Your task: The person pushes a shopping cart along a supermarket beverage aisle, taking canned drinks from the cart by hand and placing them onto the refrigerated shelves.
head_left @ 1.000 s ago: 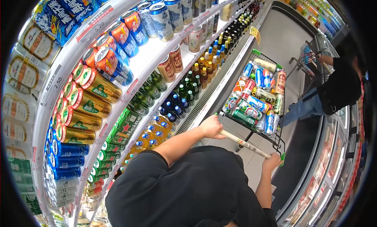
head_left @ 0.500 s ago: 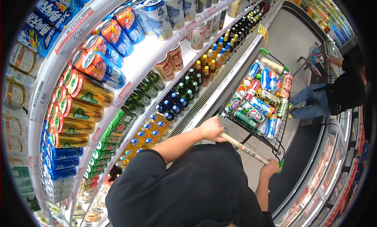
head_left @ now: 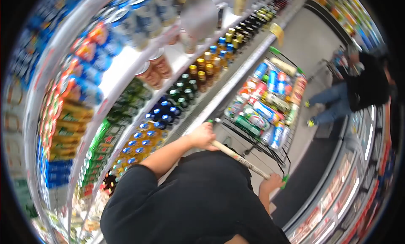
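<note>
My left hand [head_left: 202, 136] is wrapped round the left end of the cart's pale handle [head_left: 239, 158]. At the handle's other end, beside a green cap, my right hand [head_left: 272, 183] also grips it. Ahead of both hands is the black wire shopping cart [head_left: 249, 137], holding several cans and bottles in a heap. Among them are a green can [head_left: 248, 124], a blue and white can [head_left: 277, 135] and a reddish-brown tall can [head_left: 298, 90]. The picture is blurred by motion, so labels are hard to read.
Curved shelves [head_left: 122, 85] of cans and bottles run along the left. Ahead on the right, another person [head_left: 367, 81] in a black top and jeans stands by a second cart [head_left: 335, 66]. A glass-fronted cooler [head_left: 337, 189] lines the right side over a dark floor strip.
The cart, handle and both my hands have shifted left in view, still gripping. The shelf goods have also slid left and blurred. The other person's legs are now further apart.
</note>
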Available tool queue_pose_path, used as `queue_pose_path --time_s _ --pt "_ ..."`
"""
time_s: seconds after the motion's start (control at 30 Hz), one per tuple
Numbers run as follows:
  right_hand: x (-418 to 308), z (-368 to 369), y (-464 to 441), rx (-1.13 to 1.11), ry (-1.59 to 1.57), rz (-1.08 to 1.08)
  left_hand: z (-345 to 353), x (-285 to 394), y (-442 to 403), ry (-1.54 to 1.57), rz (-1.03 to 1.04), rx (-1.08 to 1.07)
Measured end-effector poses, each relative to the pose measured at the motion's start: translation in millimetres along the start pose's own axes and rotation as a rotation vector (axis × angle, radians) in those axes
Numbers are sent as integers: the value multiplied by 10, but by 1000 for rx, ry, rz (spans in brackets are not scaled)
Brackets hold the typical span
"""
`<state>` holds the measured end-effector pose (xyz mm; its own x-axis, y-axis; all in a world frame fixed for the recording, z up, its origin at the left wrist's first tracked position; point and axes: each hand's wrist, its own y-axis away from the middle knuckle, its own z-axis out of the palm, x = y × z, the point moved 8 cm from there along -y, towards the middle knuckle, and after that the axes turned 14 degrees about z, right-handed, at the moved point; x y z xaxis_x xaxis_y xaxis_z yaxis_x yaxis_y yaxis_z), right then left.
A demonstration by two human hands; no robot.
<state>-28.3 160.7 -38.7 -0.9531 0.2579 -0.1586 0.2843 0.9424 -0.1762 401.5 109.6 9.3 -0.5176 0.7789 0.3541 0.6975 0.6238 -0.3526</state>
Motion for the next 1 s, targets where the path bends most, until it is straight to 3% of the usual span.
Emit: queue_pose_path --time_s 0.37,0.5,0.6,0.8,0.9,1.0 --pt "-108 -195 -264 -298 -201 88 -52 -123 -318 44 -109 -131" --pt "-470 -503 -613 -235 -486 -93 -49 -149 -353 14 -121 -152" --pt "-1201 -539 -962 -245 -649 -229 3 -139 -243 28 -131 -94" --pt "-3665 -914 -930 -414 -892 -858 -63 -48 -113 -2 -225 12" --pt "-4750 -1498 -475 -531 -1007 -1158 -547 78 123 -61 -286 336" --pt "-5623 -1883 -4 -591 -1087 -1310 -1273 141 633 -224 -536 502"
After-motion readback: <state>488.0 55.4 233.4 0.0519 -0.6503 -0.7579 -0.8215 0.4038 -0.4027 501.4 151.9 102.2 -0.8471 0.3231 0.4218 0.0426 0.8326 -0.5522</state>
